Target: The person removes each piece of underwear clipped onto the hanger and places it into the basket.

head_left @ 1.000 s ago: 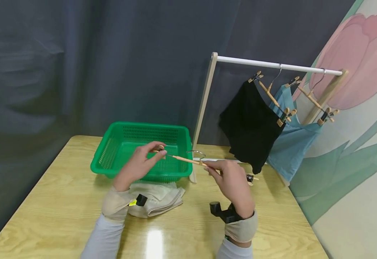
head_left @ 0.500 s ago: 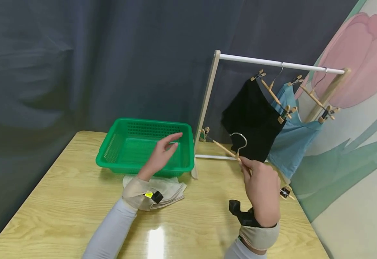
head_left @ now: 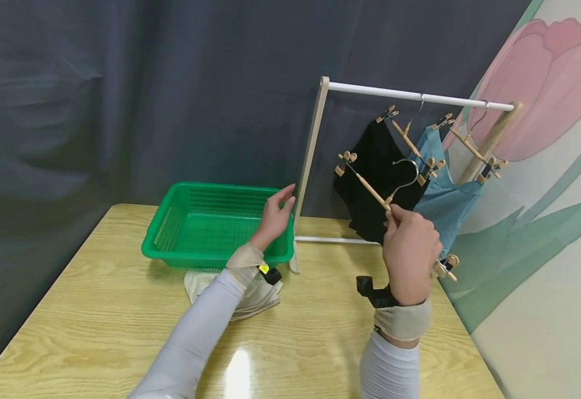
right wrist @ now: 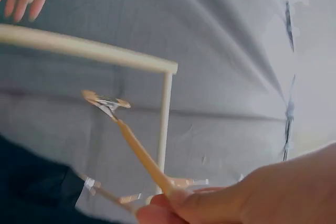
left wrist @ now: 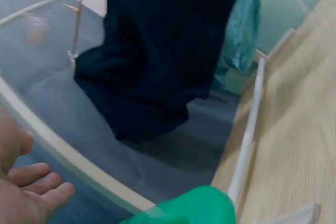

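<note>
My right hand (head_left: pixel 411 249) pinches a wooden clip hanger (head_left: pixel 371 188) near its middle, in front of the black cloth garment (head_left: pixel 365 191). The hanger's metal hook points up, and its clips hold no cloth. One clip (head_left: pixel 346 162) is at the far left end; the other shows beside my wrist. In the right wrist view the hanger (right wrist: pixel 142 153) slants up from my fingers. My left hand (head_left: pixel 275 217) hovers over the right side of the green basket (head_left: pixel 168 255), fingers extended and holding nothing. In the left wrist view that hand (left wrist: pixel 29 187) is beside the rack's upright post.
A rack with a white rail (head_left: pixel 370 90) stands on the wooden table at the right. From it hang the black garment and a blue one (head_left: pixel 445 194), each clipped to a hanger. A folded beige cloth (head_left: pixel 260 299) lies before the basket, partly behind my left arm.
My left hand has let go of the hanger's clip and moved right and up. My right hand has carried the hanger up and to the right, toward the rack.
</note>
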A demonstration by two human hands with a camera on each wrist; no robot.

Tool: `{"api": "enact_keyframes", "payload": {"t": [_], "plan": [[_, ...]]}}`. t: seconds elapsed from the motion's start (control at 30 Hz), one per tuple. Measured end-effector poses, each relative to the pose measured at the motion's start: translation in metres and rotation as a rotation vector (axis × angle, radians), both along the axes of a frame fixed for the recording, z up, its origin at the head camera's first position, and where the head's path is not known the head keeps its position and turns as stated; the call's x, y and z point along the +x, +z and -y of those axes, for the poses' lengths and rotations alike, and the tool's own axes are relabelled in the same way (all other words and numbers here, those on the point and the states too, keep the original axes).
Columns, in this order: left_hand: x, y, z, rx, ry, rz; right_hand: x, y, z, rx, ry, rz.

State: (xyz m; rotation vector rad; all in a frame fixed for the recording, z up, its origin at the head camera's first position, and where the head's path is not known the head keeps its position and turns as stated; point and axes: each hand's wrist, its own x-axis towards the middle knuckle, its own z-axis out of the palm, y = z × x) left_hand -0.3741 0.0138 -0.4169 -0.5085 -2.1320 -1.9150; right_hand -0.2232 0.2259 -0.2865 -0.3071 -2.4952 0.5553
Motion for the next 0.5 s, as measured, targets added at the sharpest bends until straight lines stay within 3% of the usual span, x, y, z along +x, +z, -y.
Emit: {"api": "enact_keyframes", "payload": {"t": [0.2,0.5], "plan": [[-0.014,0.001,-0.015,-0.022,0.06,-0.023,-0.017,0.026,0.011,0.037,0.04,-0.027],[-0.03,-0.003,-0.03,0.027,0.165,-0.057,-0.071,0.061,0.012,0.16,0.027,0.069]]}}
